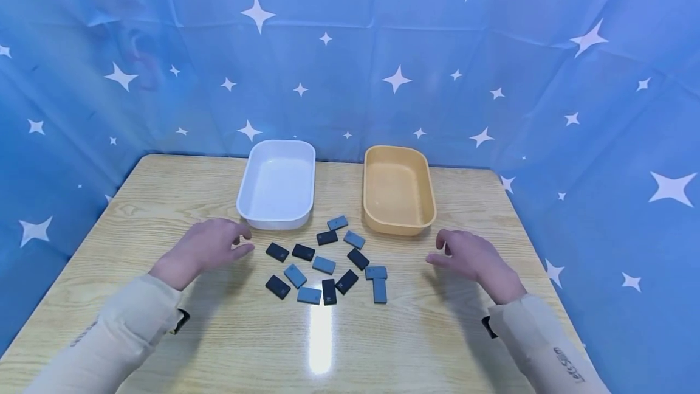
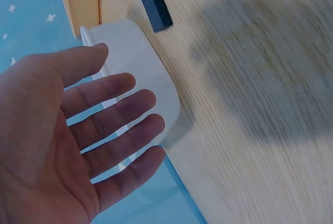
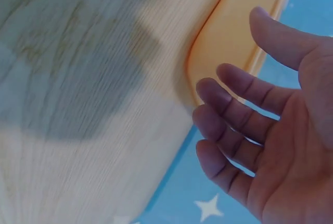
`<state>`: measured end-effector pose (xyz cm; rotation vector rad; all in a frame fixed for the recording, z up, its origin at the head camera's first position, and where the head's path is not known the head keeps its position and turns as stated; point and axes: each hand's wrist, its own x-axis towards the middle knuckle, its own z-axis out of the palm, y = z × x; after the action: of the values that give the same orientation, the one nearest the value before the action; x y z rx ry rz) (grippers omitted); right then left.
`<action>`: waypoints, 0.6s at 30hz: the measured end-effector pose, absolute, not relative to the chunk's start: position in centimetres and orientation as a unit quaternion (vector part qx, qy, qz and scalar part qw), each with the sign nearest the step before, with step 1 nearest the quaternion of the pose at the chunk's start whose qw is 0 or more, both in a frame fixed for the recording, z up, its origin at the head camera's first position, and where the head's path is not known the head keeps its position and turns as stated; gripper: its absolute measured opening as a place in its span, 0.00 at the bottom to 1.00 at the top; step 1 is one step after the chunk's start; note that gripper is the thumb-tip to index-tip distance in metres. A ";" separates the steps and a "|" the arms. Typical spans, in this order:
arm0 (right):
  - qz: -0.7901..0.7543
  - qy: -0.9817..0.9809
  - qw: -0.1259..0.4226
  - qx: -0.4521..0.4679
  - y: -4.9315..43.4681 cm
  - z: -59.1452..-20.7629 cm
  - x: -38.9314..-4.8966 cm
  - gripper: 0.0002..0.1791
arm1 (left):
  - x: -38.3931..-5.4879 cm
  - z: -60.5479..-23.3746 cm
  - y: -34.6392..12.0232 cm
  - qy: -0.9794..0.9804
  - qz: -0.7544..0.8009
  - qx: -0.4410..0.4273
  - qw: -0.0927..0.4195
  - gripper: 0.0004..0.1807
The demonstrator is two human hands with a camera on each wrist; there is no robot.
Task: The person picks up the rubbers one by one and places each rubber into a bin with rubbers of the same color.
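Observation:
Several small black blocks [image 1: 277,286] and blue-grey blocks [image 1: 324,265] lie scattered on the table's middle, each a flat rectangle with a small mark on many of them. My left hand [image 1: 210,245] hovers left of them, near the front corner of a white tub [image 1: 276,224]; its fingers are loosely bent with nothing between them. On the other side, my right hand [image 1: 465,254] is held above the wood, right of the blocks and just in front of an orange tub [image 1: 400,228]. In the right wrist view its fingers [image 3: 244,86] are relaxed and hold nothing.
Both tubs stand side by side at the back of the wooden table [image 1: 219,345], with no contents showing. A blue curtain [image 1: 339,47] with white stars hangs behind and along both sides. Two blue-grey blocks touch at the right of the group.

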<state>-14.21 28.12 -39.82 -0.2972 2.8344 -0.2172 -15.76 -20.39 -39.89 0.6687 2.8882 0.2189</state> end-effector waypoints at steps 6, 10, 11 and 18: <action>-0.076 0.977 0.135 -0.147 26.0 -40.0 -14.4 0.17 | -15.7 -40.3 -18.9 0.962 0.082 0.244 0.092 0.14; -0.076 0.973 0.136 -0.168 24.3 -40.3 -14.3 0.16 | -15.6 -40.6 -17.6 0.958 0.089 0.257 0.095 0.12; -0.075 0.973 0.135 -0.173 23.8 -40.3 -14.3 0.16 | -15.6 -40.7 -17.3 0.957 0.090 0.258 0.096 0.12; -0.070 0.968 0.119 -0.210 20.3 -41.5 -14.0 0.14 | -15.4 -41.1 -15.6 0.952 0.088 0.277 0.100 0.07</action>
<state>-14.01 20.33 -41.47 -0.6133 2.8298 -0.2045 -15.41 -15.58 -41.10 0.8187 2.8136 0.2599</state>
